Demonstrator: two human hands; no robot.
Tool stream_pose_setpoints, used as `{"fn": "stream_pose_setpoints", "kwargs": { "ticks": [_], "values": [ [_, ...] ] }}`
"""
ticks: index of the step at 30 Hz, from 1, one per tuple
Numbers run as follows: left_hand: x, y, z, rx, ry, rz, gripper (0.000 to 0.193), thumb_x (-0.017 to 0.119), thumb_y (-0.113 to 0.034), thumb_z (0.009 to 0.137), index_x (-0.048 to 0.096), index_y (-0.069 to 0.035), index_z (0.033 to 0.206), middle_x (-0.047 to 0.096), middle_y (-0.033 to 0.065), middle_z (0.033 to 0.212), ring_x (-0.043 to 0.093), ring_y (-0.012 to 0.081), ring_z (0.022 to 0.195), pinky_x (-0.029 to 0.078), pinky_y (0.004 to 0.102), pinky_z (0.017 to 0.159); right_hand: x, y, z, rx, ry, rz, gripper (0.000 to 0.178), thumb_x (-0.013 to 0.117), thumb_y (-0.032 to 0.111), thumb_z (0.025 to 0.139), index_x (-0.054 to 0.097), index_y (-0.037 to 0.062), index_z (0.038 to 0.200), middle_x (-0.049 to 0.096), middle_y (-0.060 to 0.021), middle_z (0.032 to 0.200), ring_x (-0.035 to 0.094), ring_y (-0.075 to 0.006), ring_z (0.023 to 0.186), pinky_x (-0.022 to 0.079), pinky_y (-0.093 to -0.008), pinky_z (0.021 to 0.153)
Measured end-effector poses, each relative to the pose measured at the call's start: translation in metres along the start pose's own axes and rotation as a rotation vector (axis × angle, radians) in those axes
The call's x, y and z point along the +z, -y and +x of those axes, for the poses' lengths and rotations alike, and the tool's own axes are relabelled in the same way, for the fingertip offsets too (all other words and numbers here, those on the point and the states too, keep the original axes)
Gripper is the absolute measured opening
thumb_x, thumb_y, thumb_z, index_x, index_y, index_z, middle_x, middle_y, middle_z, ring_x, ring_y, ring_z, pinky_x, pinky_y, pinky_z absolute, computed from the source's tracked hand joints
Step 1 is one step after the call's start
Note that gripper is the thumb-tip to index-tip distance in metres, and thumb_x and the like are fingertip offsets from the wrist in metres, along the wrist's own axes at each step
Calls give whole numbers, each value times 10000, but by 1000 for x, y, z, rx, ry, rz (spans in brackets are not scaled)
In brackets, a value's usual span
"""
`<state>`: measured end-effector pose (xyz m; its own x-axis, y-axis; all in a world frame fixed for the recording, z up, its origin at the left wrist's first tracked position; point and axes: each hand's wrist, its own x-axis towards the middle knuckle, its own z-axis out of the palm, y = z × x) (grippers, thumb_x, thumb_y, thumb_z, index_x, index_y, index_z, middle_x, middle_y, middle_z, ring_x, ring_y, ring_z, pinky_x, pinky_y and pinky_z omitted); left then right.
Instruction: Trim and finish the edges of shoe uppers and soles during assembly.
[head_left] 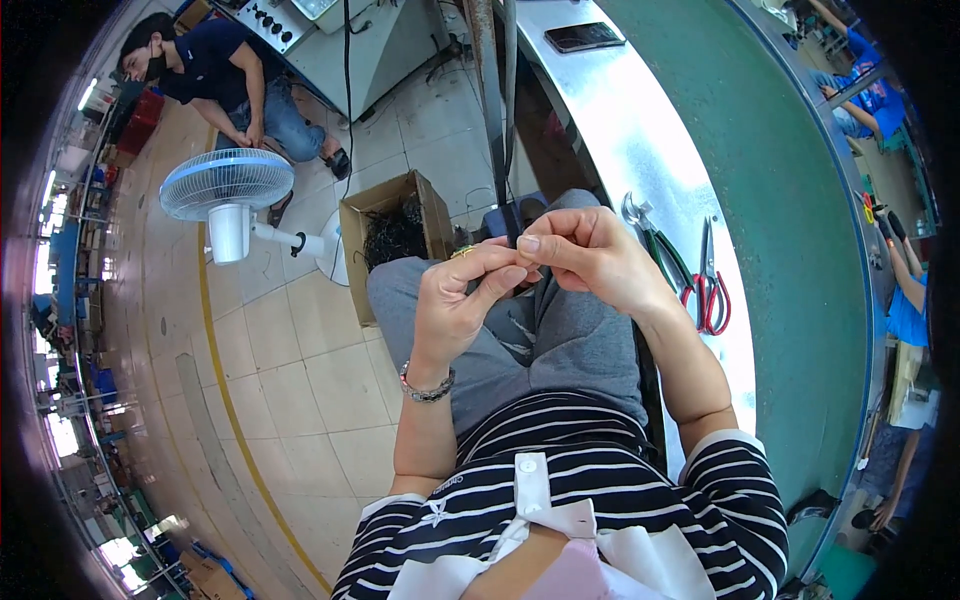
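- At centre frame, the left hand (462, 300) and the right hand (590, 258) meet above the lap, fingertips pressed together.
- Left hand: thumb and forefinger pinched on a small brass-coloured piece (463, 252), which shows just above the knuckles; a beaded bracelet (427, 388) circles the wrist.
- Right hand: fingers curled, thumb and forefinger closed on a thin dark strand (512, 225); this strand hangs down from the top of the frame and ends at the fingertips. Whether the brass-coloured piece touches the strand cannot be told.
- Below the hands: grey trousers (560, 345) over the knees, and at lower frame a black-and-white striped top (560, 470).
- Right of centre: a curved metal desk (640, 140) with a green surface beyond it. On it lie green-handled pliers (655, 245) and, just beside them, red-handled scissors (710, 285); both are well apart from the hands.
- Upper centre: a dark phone (585, 37) lying flat on the desk.
- Left of the knees: an open cardboard box (395, 230) on the tiled floor, filled with dark tangled material.
- Left of the box: a white standing fan (228, 190) with a blue grille.
- Upper left: a seated person in a dark shirt (215, 60), bent forward beside a grey machine.
- Far right edge: other people in blue shirts (905, 300), small and distorted by the lens.
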<state>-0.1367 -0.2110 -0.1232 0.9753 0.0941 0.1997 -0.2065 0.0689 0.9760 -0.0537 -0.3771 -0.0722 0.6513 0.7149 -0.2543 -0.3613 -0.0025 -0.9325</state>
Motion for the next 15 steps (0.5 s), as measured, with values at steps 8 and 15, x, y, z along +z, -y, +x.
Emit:
{"fn": "stream_pose_setpoints", "kwargs": {
  "ticks": [8, 15],
  "values": [
    [4, 2, -5, -36, 13, -42, 130, 637, -121, 869, 693, -25, 936, 707, 50, 827, 647, 117, 818, 371, 347, 1008, -1, -1, -2, 42, 51, -4, 234, 605, 209, 915, 654, -12, 854, 576, 3, 679, 426, -8, 525, 293, -155, 443],
    [10, 3, -9, -67, 2, -269, 212, 607, -122, 898, 652, 34, 1034, 682, 121, 937, 650, 184, 823, 515, 288, 799, -2, -14, -2, -23, 74, 137, 241, 591, 211, 926, 643, -11, 849, 573, -16, 692, 441, -29, 551, 304, -160, 457]
  ]
}}
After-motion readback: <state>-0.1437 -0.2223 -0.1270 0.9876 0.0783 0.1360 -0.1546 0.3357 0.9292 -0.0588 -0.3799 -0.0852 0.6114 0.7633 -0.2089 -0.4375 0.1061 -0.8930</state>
